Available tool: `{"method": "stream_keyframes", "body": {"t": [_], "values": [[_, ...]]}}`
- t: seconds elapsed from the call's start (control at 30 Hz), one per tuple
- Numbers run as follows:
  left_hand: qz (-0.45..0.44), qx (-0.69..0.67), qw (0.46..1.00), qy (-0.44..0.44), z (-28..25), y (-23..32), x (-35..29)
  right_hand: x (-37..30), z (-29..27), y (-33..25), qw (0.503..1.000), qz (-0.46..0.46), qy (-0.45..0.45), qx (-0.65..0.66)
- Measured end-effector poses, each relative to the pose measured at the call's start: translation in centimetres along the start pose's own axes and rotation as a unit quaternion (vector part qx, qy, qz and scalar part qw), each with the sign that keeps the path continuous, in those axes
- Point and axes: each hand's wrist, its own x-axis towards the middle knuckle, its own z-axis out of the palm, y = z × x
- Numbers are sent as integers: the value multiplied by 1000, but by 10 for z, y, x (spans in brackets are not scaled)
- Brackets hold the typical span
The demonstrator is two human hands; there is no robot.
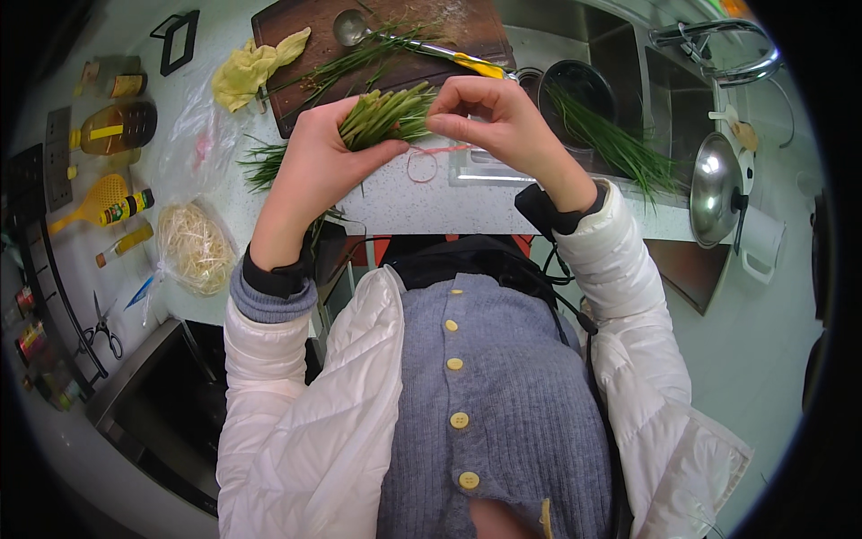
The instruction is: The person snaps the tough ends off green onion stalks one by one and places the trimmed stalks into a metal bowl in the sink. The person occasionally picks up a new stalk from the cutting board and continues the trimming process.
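Note:
My left hand (325, 153) is wrapped round a bunch of chives (386, 119). The pale stem ends point right, and the leafy tips (262, 165) stick out on the left behind the hand. Close to the stem ends, my right hand (489, 121) has thumb and forefinger pinched together; what is between them is too small to make out. A thin red tie (422, 165) hangs in a loop below the stems, between the two hands, with a strand running toward the right hand. Whether it goes round the bunch is hidden.
Ahead lies a wooden cutting board (296, 54) with loose chives, a ladle (352, 29) and a yellow cloth (256, 67). More chives (620, 139) lie at the sink (575, 22) by a black bowl (579, 90). Bagged noodles (193, 251), scissors (103, 331) and bottles stand left; a pot lid (716, 184) right.

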Motion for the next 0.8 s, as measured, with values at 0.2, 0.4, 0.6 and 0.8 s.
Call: {"method": "stream_keyframes", "body": {"t": [0.2,0.4,0.6,0.8], "values": [[-152,-70,985,-48,-6,9,-6,3,13,1,996,-13,37,82],[-163,-101,980,-57,-9,7,-8,6,14,1,999,13,0,30],[-194,-109,975,-19,-28,-4,-18,19,11,10,994,1,81,80],[-223,-11,974,29,-74,-2,-35,42,-13,60,944,-29,118,306]]}}
